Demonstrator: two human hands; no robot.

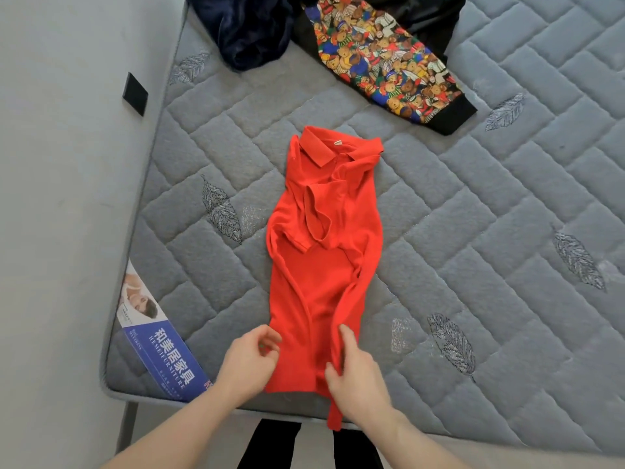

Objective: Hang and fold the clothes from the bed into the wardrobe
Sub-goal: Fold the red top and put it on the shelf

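We stand at the foot of the bed [473, 231] with both hands on the near hem of the red shirt [321, 265]. Our left hand [250, 357] pinches the hem's left corner between thumb and fingertips, and our right hand [355, 370] curls its fingers into a bunched ridge of cloth on the right side; we judge this paired grip is meant to lift the lower end and fold it up toward the collar. The shirt lies lengthwise on the grey quilted mattress, collar far from us, hem just at the near edge with a strip hanging over. Its sides are already turned inward, so it reads as a narrow strip, with both short sleeves tucked across the chest. The cloth is bright red, soft and somewhat rumpled. Farther off, near the bed's head, lie a bear-print garment [389, 62] and a dark blue one [250, 28], well apart from the shirt.
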